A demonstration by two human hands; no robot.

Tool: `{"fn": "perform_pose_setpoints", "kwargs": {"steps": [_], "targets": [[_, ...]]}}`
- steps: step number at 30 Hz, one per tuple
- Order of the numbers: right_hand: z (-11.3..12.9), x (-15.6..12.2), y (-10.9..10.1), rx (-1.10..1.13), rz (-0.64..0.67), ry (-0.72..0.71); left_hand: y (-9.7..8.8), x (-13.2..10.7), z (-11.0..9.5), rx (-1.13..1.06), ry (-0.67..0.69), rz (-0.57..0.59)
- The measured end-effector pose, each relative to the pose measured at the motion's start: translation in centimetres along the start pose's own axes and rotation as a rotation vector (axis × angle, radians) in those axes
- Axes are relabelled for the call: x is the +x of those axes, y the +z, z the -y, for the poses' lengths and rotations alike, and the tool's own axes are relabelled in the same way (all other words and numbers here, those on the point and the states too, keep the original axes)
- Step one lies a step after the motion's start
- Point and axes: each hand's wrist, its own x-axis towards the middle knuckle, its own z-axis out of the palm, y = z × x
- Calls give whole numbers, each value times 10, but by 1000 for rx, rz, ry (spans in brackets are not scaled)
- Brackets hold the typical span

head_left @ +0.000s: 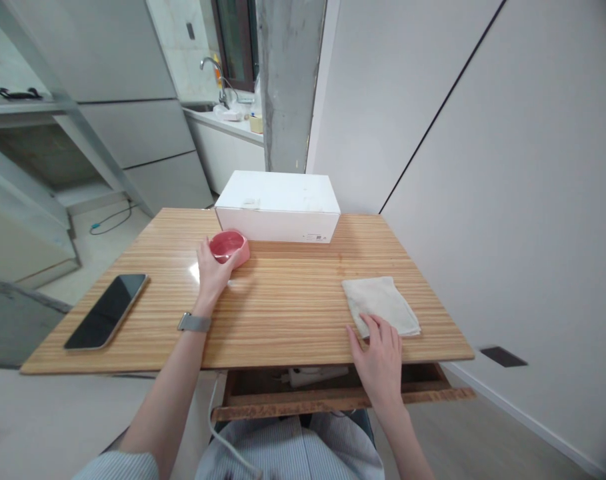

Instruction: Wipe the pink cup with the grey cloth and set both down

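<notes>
Holding pink bowl (227, 247), touching cloth (381, 300)

I see an open lane of tabletop (297, 300) between the pink bowl (227, 245) and the folded cloth (377, 299). A white box (277, 198) walls off its far end, a phone (107, 312) blocks the left side, and the open drawer (303, 402) juts out below the near edge.

1. A home, by the look of it, with a kitchen corner (227, 152) at the top, left of centre
2. There: a curved metal tap (223, 96), a sink (199, 107) and a white counter (240, 129), near a dark-framed window (237, 40)
3. Upper left: smooth grey cupboard-like panels (127, 83)
4. Lower middle: a wood-grain table (283, 300) with a pulled-out drawer (303, 403)
</notes>
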Motion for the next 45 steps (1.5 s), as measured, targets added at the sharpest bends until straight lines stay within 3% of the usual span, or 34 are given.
{"fn": "perform_pose_setpoints", "kwargs": {"steps": [2,4,6,8,10,14,17,20,24,26,30,33,36,39,45], "targets": [[-4,0,1,24,-3,-23,-4,-15,-15,53,72,-139],[-8,3,1,42,-2,-33,-9,-37,-32,17,133,-114],[-7,9,-1,62,-14,-10,-14,-64,-48,-102,122,77],[1,13,-3,119,-29,16,-18,-93,-61,-262,16,351],[20,14,-6,232,-22,16,-19,-119,-71,-439,-114,547],[82,0,-13,526,74,-43,-18,-153,-77,-629,-311,717],[120,-14,-21,714,178,-80,-23,-157,-66,-620,-383,678],[129,-20,-25,777,225,-127,-39,-146,-45,-501,-373,554],[104,-17,-21,682,130,-90,-62,-130,-25,-334,-307,408],[87,-13,-17,610,90,-66,-63,-133,-26,-236,-253,420],[65,-7,-12,537,32,-15,-44,-160,-47,-117,-76,510],[59,-7,-13,520,46,16,-27,-178,-62,-20,62,476],[50,-9,-14,482,51,17,-25,-180,-59,-12,87,457],[36,-11,-13,420,16,22,-42,-162,-32,37,96,385],[5,-12,-15,319,-38,74,-102,-119,46,399,141,109]]}}
